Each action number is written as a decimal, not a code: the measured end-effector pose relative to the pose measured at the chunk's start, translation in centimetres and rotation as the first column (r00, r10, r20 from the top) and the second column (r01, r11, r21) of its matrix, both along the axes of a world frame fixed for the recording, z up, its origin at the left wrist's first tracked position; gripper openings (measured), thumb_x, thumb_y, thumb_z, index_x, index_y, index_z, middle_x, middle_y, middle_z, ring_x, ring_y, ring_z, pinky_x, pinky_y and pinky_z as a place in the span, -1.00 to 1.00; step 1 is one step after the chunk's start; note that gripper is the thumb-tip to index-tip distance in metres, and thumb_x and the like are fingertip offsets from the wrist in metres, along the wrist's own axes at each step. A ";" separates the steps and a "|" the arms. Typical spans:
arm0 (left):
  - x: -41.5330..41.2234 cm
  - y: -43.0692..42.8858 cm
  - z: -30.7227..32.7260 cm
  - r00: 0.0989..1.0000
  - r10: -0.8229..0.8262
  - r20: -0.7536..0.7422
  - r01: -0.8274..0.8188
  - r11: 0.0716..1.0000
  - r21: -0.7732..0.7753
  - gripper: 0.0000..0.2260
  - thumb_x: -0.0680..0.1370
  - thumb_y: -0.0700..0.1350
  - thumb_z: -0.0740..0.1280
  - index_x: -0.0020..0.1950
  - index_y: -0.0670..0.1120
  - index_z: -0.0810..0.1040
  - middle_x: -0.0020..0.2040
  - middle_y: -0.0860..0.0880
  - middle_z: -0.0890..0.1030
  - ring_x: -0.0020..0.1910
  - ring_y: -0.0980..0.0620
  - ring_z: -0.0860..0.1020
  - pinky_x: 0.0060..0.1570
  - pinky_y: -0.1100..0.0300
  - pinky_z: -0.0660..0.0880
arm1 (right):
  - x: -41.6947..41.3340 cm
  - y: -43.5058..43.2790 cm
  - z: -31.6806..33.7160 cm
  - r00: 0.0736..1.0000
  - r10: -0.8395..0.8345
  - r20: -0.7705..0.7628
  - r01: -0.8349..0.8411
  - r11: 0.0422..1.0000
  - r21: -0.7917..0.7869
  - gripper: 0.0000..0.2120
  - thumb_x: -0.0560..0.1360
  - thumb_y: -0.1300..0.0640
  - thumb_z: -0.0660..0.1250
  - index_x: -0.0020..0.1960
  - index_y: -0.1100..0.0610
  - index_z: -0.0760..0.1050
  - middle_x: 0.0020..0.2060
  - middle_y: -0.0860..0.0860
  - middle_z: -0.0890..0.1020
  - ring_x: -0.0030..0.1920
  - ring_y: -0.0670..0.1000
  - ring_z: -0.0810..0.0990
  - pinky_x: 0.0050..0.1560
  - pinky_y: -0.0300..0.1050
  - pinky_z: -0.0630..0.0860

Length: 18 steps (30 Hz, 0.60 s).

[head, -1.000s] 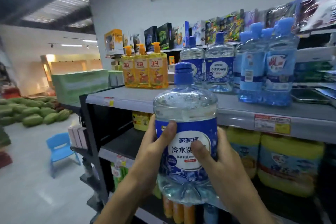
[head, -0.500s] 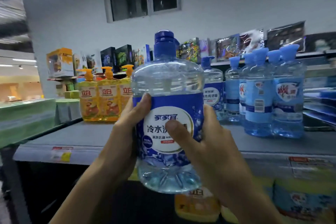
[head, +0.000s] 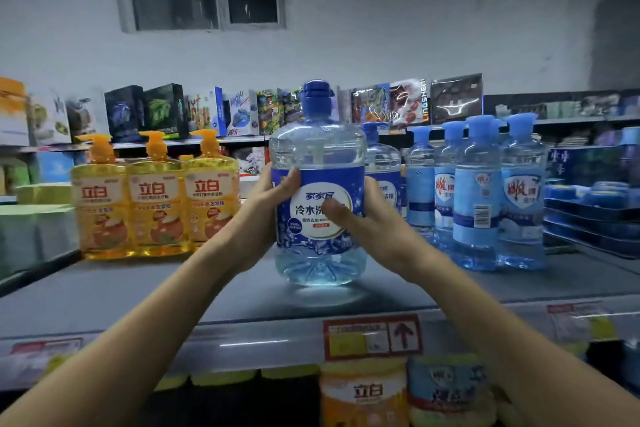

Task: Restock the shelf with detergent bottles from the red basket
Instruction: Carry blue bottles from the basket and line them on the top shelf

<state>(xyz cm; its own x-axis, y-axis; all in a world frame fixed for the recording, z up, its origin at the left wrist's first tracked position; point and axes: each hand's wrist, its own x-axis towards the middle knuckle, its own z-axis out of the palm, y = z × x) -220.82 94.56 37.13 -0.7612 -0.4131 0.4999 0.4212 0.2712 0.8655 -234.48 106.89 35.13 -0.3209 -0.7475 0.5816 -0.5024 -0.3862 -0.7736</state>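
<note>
Left hand (head: 265, 210) wraps the left side of the detergent bottle (head: 318, 184), thumb across the label. Right hand (head: 369, 222) clasps the right side likewise. Bottle: clear, blue-capped, upright at frame centre, base on the shelf (head: 138, 291). Yellow pump bottles (head: 156, 198) stand left; light-blue bottles (head: 481, 191) crowd right.
</note>
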 end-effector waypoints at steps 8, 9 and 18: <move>-0.1 -2.9 0.8 0.968 0.221 0.119 -0.201 0.966 -0.163 -0.44 0.42 0.16 0.36 0.38 0.00 0.41 0.22 -0.07 0.64 0.18 -0.12 0.62 0.26 -0.28 0.45 | -1.7 -2.2 -2.0 0.996 0.058 0.061 -0.062 0.995 0.079 -0.13 0.22 -0.39 0.51 0.36 0.00 0.30 0.18 -0.05 0.67 0.17 -0.02 0.67 0.21 0.15 0.60; -0.3 -2.6 2.0 0.955 0.279 0.100 -0.254 0.945 -0.206 -0.46 0.41 0.19 0.34 0.35 0.04 0.43 0.24 -0.02 0.62 0.20 -0.07 0.60 0.28 -0.25 0.43 | -1.8 -2.3 -1.9 0.997 0.057 0.057 -0.062 0.993 0.097 -0.16 0.23 -0.38 0.50 0.35 -0.02 0.30 0.17 -0.06 0.67 0.16 -0.03 0.67 0.21 0.16 0.59; -4.7 -2.1 10.2 0.905 0.424 0.022 -0.385 0.841 -0.380 -0.74 0.64 -0.08 0.28 0.16 -0.25 0.60 0.09 -0.24 0.64 -0.05 0.00 0.59 0.14 0.02 0.57 | -2.5 -3.4 -1.2 1.000 0.009 0.011 -0.011 0.983 0.182 -0.29 0.40 -0.22 0.39 0.41 -0.02 0.18 0.22 -0.09 0.60 0.20 -0.08 0.60 0.29 0.01 0.53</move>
